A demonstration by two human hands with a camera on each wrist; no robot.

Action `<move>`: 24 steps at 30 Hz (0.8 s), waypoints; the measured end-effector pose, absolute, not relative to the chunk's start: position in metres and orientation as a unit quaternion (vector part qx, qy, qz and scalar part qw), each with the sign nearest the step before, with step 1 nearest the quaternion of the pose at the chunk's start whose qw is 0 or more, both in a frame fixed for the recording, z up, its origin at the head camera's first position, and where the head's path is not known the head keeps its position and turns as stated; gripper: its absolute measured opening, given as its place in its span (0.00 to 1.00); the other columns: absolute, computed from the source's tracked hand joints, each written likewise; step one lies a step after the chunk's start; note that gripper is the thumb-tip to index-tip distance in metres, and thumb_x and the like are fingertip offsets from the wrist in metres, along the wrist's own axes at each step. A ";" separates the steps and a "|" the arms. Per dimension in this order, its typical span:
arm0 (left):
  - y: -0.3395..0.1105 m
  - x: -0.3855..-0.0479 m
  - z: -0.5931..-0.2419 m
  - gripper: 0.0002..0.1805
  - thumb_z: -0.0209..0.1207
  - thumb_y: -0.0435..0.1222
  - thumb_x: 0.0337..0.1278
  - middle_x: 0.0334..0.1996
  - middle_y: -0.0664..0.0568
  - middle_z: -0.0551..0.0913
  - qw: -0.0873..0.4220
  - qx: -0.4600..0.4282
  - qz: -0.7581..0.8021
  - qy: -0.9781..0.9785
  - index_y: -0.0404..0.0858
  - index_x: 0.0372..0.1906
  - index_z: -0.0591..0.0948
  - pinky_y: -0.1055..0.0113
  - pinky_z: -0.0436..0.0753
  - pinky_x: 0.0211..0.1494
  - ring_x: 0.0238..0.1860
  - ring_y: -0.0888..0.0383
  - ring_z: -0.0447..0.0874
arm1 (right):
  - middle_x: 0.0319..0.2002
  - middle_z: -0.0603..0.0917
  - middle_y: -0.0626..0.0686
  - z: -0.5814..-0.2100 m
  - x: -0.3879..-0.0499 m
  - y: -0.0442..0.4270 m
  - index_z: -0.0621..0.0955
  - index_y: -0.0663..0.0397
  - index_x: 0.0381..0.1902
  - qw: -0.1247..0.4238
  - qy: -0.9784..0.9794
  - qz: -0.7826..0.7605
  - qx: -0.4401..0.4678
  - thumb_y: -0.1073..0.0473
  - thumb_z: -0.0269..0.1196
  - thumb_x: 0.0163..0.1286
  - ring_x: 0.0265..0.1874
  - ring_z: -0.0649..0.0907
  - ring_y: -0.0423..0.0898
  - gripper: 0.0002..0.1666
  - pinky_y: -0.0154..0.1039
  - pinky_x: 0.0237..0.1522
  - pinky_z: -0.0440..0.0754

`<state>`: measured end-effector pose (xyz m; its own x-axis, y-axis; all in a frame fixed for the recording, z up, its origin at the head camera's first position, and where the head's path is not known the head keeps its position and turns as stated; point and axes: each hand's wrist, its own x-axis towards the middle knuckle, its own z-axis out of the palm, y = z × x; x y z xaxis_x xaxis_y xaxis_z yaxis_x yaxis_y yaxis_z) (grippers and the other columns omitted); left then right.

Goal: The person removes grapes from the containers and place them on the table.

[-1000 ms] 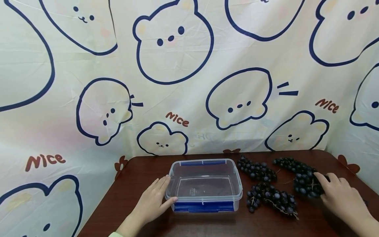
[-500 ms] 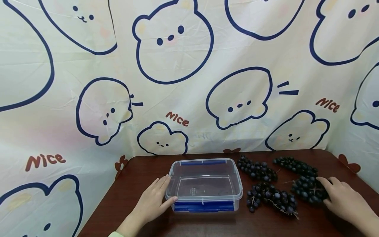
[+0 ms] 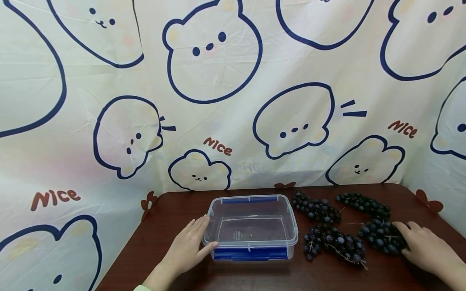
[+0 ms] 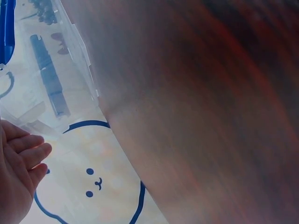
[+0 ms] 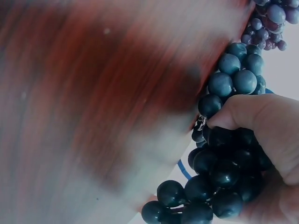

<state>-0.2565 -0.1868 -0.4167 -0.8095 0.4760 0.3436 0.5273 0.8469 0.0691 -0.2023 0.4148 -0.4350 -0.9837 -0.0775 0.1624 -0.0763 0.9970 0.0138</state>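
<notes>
A clear plastic box (image 3: pixel 255 243) with blue latches sits on the brown table. My left hand (image 3: pixel 185 244) rests against its left side, fingers fairly straight and thumb at the front corner. I cannot tell whether a lid covers the box. At the right, my right hand (image 3: pixel 424 246) holds the right end of a bunch of dark grapes (image 3: pixel 380 236), which lies on or just over the table. In the right wrist view the thumb (image 5: pixel 238 112) presses on the grapes (image 5: pixel 224 175); the fingers behind them are mostly hidden.
Beside the box lie two more bunches of dark grapes, one behind (image 3: pixel 316 208) and one in front (image 3: pixel 336 244). A further bunch (image 3: pixel 364 204) lies behind the held one. A cloth (image 3: pixel 214 121) printed with bear outlines hangs behind the table (image 3: pixel 174 210).
My right hand has moved slightly right and toward me, and the grape bunch it holds has come nearer too, apart from the bunch behind. My left hand and the box have stayed put.
</notes>
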 end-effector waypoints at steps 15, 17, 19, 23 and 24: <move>-0.187 -0.257 -0.417 0.44 0.48 0.63 0.64 0.67 0.40 0.70 0.161 -0.274 -0.090 -0.944 0.29 0.67 0.70 0.50 0.61 0.70 0.68 0.48 0.66 | 0.32 0.75 0.64 -0.437 -0.202 0.420 0.72 0.77 0.50 0.031 -0.999 0.002 0.028 0.67 0.75 0.44 0.27 0.78 0.57 0.36 0.55 0.28 0.79; -0.187 -0.257 -0.417 0.44 0.48 0.64 0.64 0.67 0.41 0.70 0.160 -0.273 -0.090 -0.944 0.29 0.67 0.70 0.50 0.61 0.70 0.68 0.48 0.66 | 0.32 0.75 0.64 -0.438 -0.202 0.421 0.72 0.77 0.50 0.026 -0.999 0.004 0.027 0.67 0.75 0.45 0.27 0.78 0.56 0.36 0.55 0.27 0.79; -0.187 -0.257 -0.417 0.44 0.48 0.64 0.64 0.67 0.41 0.70 0.160 -0.273 -0.090 -0.944 0.29 0.67 0.70 0.50 0.61 0.70 0.68 0.48 0.66 | 0.33 0.75 0.65 -0.439 -0.202 0.423 0.72 0.77 0.51 0.017 -1.000 0.005 0.022 0.66 0.75 0.45 0.28 0.78 0.57 0.37 0.55 0.27 0.79; -0.188 -0.257 -0.416 0.44 0.50 0.63 0.63 0.66 0.41 0.70 0.167 -0.276 -0.088 -0.942 0.29 0.67 0.70 0.50 0.62 0.70 0.67 0.48 0.67 | 0.36 0.76 0.69 -0.442 -0.204 0.426 0.71 0.78 0.53 -0.005 -1.000 0.000 0.013 0.64 0.75 0.46 0.31 0.79 0.62 0.39 0.56 0.27 0.79; -0.188 -0.257 -0.417 0.44 0.50 0.63 0.63 0.66 0.41 0.71 0.170 -0.278 -0.087 -0.942 0.29 0.67 0.70 0.50 0.62 0.70 0.67 0.48 0.67 | 0.37 0.76 0.70 -0.443 -0.205 0.426 0.71 0.78 0.53 -0.008 -1.000 -0.003 0.011 0.63 0.76 0.46 0.32 0.79 0.63 0.40 0.56 0.27 0.79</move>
<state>-0.2568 -0.1878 -0.4165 -0.7884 0.4931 0.3679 0.5522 0.8308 0.0697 -0.2046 0.4261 -0.4426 -0.9996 -0.0214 -0.0157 -0.0215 0.9998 0.0057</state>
